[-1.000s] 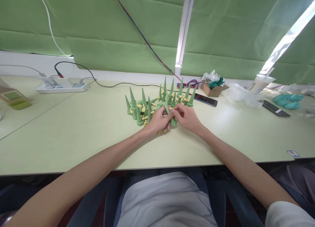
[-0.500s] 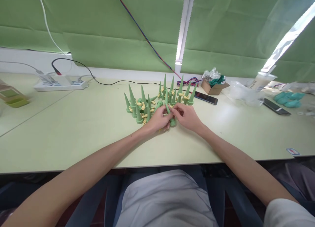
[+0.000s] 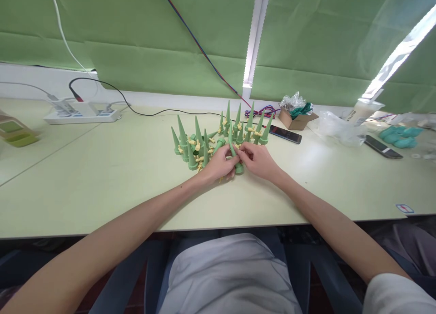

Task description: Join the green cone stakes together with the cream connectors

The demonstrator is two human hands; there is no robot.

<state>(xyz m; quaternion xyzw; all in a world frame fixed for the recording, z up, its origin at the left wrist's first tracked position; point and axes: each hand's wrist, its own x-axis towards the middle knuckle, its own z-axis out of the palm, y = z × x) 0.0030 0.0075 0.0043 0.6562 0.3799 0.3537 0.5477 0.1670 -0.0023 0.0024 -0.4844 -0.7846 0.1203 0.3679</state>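
Observation:
Close together at the near side of a cluster of green cones, my two hands work on one green cone (image 3: 239, 168). My left hand (image 3: 220, 163) is closed around its middle, the flanged base showing below the fingers. Thumb and fingertips of my right hand (image 3: 258, 159) are pinched against the cone's right side; whether they hold a small piece there is hidden. Several green cones with pale yellow knotted pieces stand upright to the left (image 3: 191, 159) and behind (image 3: 249, 122). Another cone (image 3: 220, 144) lies tilted just behind my left hand.
A phone (image 3: 285, 134) lies right of the cones, with a small cardboard box (image 3: 297, 120) behind it. Farther right are a plastic bag (image 3: 337, 129), a cup (image 3: 364, 110) and a second phone (image 3: 383, 147). A power strip (image 3: 81, 116) sits at the back left of the table (image 3: 102, 182).
Almost nothing differs. Both hands stay at the same cone, with only very slight finger movement; the whole view has shifted a little.

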